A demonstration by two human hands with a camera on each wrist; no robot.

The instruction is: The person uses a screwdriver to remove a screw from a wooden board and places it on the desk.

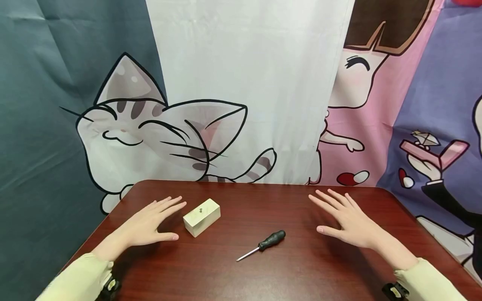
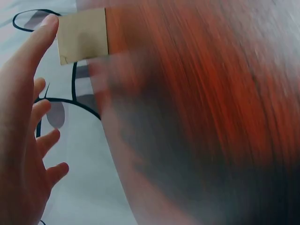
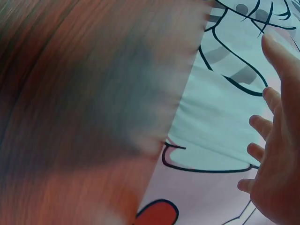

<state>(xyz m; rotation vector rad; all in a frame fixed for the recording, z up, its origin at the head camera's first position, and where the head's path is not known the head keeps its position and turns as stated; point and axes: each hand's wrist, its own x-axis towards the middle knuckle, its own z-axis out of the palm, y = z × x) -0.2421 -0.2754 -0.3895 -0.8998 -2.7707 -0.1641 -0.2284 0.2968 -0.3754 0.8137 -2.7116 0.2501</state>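
Just to the right of the left hand (image 1: 152, 223), a pale block (image 1: 202, 217), probably wooden, is lying on a glossy red-brown table (image 1: 196, 280), near the spread thumb and fingers but apparently not touching them. The left hand is hovering with its fingers extending loosely, holding nothing; the right hand (image 1: 348, 223), well apart from the block, is also hovering unladen with fingers spreading. Between the two hands, a screwdriver (image 1: 262, 245) is resting, its dark handle (image 1: 272, 240) pointing towards the right hand and its metal shaft (image 1: 247, 254) slanting back towards the person. The block is looking stiff, sturdy and fairly light; a pinch across its long flat sides should suit, leaving uncovered the top, where a small dark mark (image 1: 201, 210) is showing, too small to identify. The screwdriver is seeming light too, its smooth shaft probably slippery and its thicker handle offering the surer hold
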